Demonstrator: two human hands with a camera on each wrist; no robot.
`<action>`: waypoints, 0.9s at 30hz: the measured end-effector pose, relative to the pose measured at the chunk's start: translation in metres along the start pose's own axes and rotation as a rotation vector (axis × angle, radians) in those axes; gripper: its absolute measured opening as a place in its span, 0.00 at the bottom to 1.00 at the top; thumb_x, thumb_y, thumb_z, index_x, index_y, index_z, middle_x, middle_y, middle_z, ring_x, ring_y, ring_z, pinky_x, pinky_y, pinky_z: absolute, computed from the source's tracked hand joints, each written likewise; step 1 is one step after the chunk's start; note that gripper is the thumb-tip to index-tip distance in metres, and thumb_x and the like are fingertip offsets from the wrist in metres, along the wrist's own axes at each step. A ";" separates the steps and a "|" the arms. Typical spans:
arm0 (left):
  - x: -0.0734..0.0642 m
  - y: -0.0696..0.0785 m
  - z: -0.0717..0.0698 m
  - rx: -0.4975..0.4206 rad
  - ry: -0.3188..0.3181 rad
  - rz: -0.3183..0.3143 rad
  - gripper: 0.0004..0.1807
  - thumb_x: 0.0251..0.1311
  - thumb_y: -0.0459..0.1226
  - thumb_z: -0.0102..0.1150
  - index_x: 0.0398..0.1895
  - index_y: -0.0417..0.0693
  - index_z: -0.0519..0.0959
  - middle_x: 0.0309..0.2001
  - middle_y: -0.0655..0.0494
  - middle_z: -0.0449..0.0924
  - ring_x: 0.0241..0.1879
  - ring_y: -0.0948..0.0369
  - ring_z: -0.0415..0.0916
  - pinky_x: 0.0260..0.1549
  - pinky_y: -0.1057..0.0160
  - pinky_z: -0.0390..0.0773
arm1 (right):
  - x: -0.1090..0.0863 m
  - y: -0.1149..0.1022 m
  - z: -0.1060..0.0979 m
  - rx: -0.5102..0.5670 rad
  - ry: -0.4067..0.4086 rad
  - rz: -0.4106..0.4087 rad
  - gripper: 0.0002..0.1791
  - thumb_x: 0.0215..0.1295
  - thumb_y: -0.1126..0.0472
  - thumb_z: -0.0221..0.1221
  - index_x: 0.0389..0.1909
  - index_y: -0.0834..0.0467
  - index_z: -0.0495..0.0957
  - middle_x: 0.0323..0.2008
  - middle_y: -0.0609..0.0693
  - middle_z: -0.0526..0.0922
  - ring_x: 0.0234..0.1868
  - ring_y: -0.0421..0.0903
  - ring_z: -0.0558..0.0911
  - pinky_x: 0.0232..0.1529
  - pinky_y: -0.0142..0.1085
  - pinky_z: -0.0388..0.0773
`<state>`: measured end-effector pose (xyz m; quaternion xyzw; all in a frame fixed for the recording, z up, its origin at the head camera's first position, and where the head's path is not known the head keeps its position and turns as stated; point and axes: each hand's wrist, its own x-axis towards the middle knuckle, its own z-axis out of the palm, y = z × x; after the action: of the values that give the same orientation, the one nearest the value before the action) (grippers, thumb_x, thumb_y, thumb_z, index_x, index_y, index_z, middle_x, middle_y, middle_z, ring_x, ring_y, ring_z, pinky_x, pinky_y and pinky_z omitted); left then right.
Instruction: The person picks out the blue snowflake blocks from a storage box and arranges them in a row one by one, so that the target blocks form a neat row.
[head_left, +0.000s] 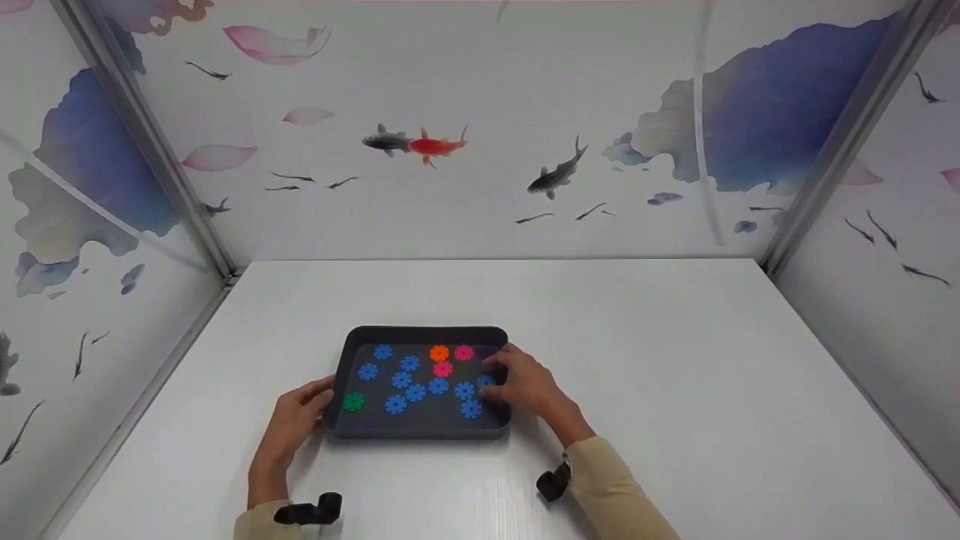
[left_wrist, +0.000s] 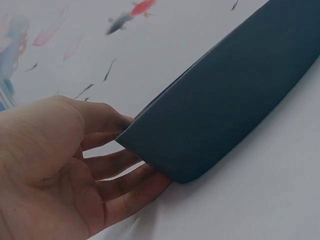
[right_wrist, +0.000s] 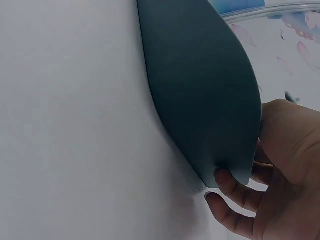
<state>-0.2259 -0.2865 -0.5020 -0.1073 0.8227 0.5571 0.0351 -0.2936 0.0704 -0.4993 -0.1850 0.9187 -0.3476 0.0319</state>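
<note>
A dark grey rectangular tray [head_left: 420, 433] sits on the white table with small notched plastic discs lying in it. Most are blue, such as one disc [head_left: 396, 405]; a green disc [head_left: 354, 402], an orange disc [head_left: 439, 352] and two pink discs [head_left: 464, 352] lie among them. My left hand [head_left: 297, 420] grips the tray's left wall, thumb at the rim and fingers low on the outside. Over the right wall reaches my right hand [head_left: 527, 382], thumb and forefinger apart above blue discs near that side. In the right wrist view, other fingers [right_wrist: 235, 190] bend by the tray's outer wall.
The white table [head_left: 675, 390] extends around the tray. Printed panels with fish and petals [head_left: 480, 90] enclose it at the back and sides, with metal posts [head_left: 810, 165] at the corners. Black wrist cameras [head_left: 311, 511] are worn on both wrists.
</note>
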 end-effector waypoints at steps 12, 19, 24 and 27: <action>0.001 -0.003 -0.001 -0.022 -0.020 -0.021 0.25 0.77 0.42 0.46 0.73 0.43 0.67 0.72 0.38 0.67 0.66 0.45 0.70 0.66 0.47 0.72 | 0.003 -0.010 0.002 -0.157 -0.006 0.055 0.20 0.56 0.54 0.73 0.49 0.57 0.86 0.45 0.51 0.79 0.44 0.49 0.79 0.49 0.50 0.81; 0.001 -0.001 -0.001 -0.013 -0.014 -0.014 0.25 0.77 0.42 0.47 0.72 0.43 0.68 0.71 0.38 0.68 0.65 0.47 0.72 0.61 0.52 0.76 | 0.007 -0.013 0.004 -0.191 -0.001 0.128 0.21 0.54 0.53 0.75 0.48 0.56 0.87 0.45 0.51 0.81 0.44 0.48 0.80 0.50 0.50 0.81; -0.001 -0.004 -0.001 -0.024 -0.003 -0.025 0.24 0.77 0.41 0.47 0.72 0.43 0.69 0.70 0.39 0.69 0.64 0.47 0.73 0.61 0.52 0.75 | 0.008 -0.014 0.004 -0.183 -0.005 0.141 0.21 0.54 0.53 0.75 0.47 0.56 0.87 0.46 0.52 0.82 0.45 0.49 0.81 0.51 0.51 0.81; -0.001 -0.006 -0.001 -0.027 0.001 -0.024 0.24 0.77 0.41 0.47 0.72 0.43 0.69 0.70 0.39 0.69 0.64 0.47 0.73 0.61 0.52 0.75 | 0.009 -0.016 0.004 -0.179 -0.006 0.143 0.19 0.54 0.54 0.74 0.46 0.57 0.87 0.45 0.52 0.83 0.45 0.49 0.81 0.52 0.50 0.81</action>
<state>-0.2234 -0.2892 -0.5068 -0.1180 0.8137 0.5678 0.0401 -0.2960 0.0536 -0.4918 -0.1223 0.9567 -0.2606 0.0428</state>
